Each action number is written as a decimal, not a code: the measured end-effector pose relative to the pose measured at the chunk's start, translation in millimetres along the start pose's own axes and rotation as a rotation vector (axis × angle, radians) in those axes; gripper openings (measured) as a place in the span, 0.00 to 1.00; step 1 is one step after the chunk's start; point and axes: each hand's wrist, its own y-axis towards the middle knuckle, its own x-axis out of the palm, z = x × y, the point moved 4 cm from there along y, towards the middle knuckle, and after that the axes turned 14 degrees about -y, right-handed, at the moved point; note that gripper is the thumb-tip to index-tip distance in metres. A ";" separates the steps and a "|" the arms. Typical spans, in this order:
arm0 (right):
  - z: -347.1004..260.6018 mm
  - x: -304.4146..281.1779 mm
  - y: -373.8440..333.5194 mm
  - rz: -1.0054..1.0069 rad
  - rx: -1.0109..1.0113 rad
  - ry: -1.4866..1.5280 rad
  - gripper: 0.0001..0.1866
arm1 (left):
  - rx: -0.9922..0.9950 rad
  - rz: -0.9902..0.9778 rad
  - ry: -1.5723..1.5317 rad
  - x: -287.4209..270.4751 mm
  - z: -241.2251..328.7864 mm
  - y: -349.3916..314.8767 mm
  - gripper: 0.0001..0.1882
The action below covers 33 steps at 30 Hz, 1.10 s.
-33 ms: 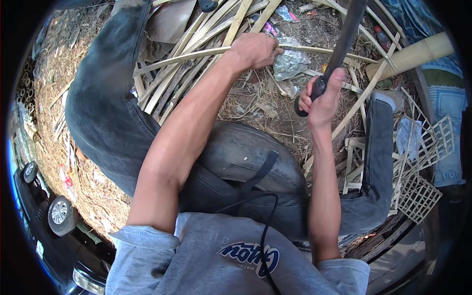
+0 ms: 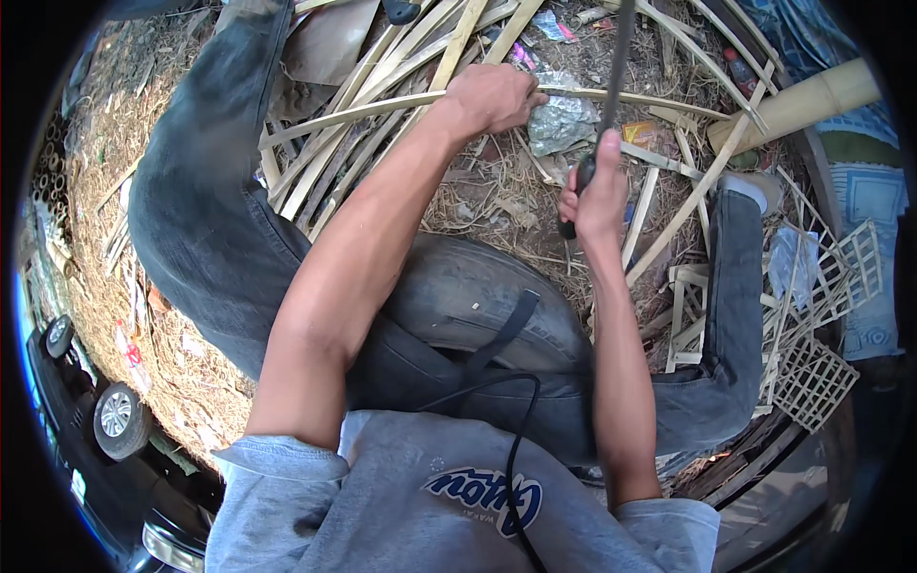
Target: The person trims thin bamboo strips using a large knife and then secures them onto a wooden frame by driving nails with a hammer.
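Note:
My left hand is stretched forward and closed around a long pale bamboo strip that curves across the pile. To its right, my right hand grips the dark handle of a long knife, whose dark blade points up and away, nearly upright. The blade stands just right of my left hand, above a crumpled clear plastic bag. I sit on a black tyre with my legs in dark jeans spread to either side.
Several split bamboo strips lie fanned out ahead on straw-covered ground. A thick bamboo pole lies at the upper right. Woven bamboo lattice pieces sit at the right. A dark car is at the lower left.
My right hand has shifted slightly left, and the knife blade has swung from leaning right to nearly upright. The left hand keeps its hold on the strip.

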 end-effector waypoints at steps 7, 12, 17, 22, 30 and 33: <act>-35.0 -10.6 -20.8 0.073 0.093 0.014 0.40 | 0.024 -0.012 0.033 -2.2 -3.2 4.6 0.26; -49.1 -10.2 -25.7 0.137 -0.359 0.146 0.41 | -0.042 -0.035 0.022 -1.7 -6.1 -2.2 0.27; 24.5 1.1 -7.8 -0.094 0.326 -0.004 0.42 | -0.079 -0.086 0.035 -12.1 9.5 5.8 0.24; 1.2 1.0 -10.1 -0.125 0.279 0.126 0.43 | -0.099 -0.098 0.047 -7.3 2.2 1.4 0.24; 13.4 -6.8 -10.9 -0.469 0.428 0.144 0.47 | -0.053 -0.037 0.027 -5.8 -0.8 2.3 0.26; 26.2 -3.6 -11.8 -0.271 0.452 -0.021 0.47 | -0.064 -0.078 0.007 -6.0 2.5 3.4 0.26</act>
